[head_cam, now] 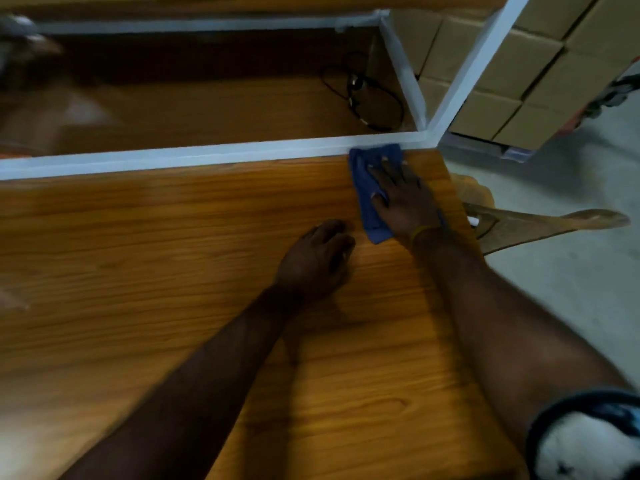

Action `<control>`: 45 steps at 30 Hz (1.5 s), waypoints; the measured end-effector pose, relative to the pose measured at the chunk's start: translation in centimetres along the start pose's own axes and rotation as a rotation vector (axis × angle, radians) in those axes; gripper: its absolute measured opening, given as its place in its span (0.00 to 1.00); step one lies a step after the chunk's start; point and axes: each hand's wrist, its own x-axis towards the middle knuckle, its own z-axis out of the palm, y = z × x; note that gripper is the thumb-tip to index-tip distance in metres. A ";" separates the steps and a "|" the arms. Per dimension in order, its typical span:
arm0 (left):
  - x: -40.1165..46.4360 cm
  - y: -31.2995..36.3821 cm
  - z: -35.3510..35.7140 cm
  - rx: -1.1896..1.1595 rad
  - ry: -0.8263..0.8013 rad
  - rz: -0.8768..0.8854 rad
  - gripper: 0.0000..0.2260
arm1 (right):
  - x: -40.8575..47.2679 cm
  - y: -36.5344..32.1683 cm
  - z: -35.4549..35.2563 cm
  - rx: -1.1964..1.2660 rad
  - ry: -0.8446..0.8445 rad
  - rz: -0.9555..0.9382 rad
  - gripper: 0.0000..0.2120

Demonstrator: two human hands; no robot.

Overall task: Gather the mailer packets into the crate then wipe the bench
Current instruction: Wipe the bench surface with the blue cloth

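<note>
A blue cloth [363, 188] lies flat on the wooden bench [173, 271] at its far right corner, against the white frame rail [207, 152]. My right hand [403, 199] presses down on the cloth with fingers spread. My left hand [317, 259] rests on the bare bench just left of the cloth, fingers curled under, holding nothing. No mailer packets or crate are in view.
A lower wooden shelf [207, 109] behind the rail holds a black cable [367, 95]. Stacked cardboard boxes [512, 74] stand at the upper right. A wooden stool [540, 225] sits on the grey floor beside the bench's right edge.
</note>
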 end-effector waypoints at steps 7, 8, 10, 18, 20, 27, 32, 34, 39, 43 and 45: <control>-7.3 -0.7 -3.7 0.002 0.114 -0.023 0.18 | -3.9 -4.3 0.1 -0.085 -0.055 -0.297 0.28; -8.3 -0.7 -4.3 0.002 0.105 -0.040 0.18 | -4.9 -5.3 0.1 -0.089 -0.052 -0.325 0.29; -10.6 -0.8 -5.2 0.005 0.094 -0.067 0.18 | -7.1 -7.1 0.4 -0.073 -0.053 -0.363 0.29; -20.4 -1.9 -7.4 0.038 0.001 -0.116 0.18 | -18.6 -14.9 2.2 -0.064 -0.056 -0.178 0.30; -22.7 -1.7 -7.7 0.031 0.002 -0.101 0.16 | -21.6 -17.5 2.6 -0.070 -0.040 -0.107 0.30; -30.6 0.3 -8.8 0.002 0.110 -0.172 0.11 | -30.5 -27.2 4.7 0.060 0.056 0.244 0.28; -34.3 0.2 -9.1 -0.023 0.131 -0.198 0.10 | -34.1 -34.5 6.2 0.128 0.096 0.605 0.28; -34.8 -0.1 -9.3 -0.031 0.128 -0.252 0.11 | -34.0 -35.9 6.3 0.155 0.102 0.685 0.28; -34.9 -0.5 -9.6 -0.054 0.145 -0.305 0.12 | -31.6 -36.5 6.2 0.199 0.112 0.798 0.29; -33.8 -0.9 -9.9 -0.038 0.175 -0.343 0.13 | -28.3 -35.9 5.6 0.236 0.127 0.813 0.29; -32.9 -1.7 -10.2 -0.017 0.185 -0.350 0.13 | -26.0 -35.4 5.2 0.232 0.130 0.805 0.29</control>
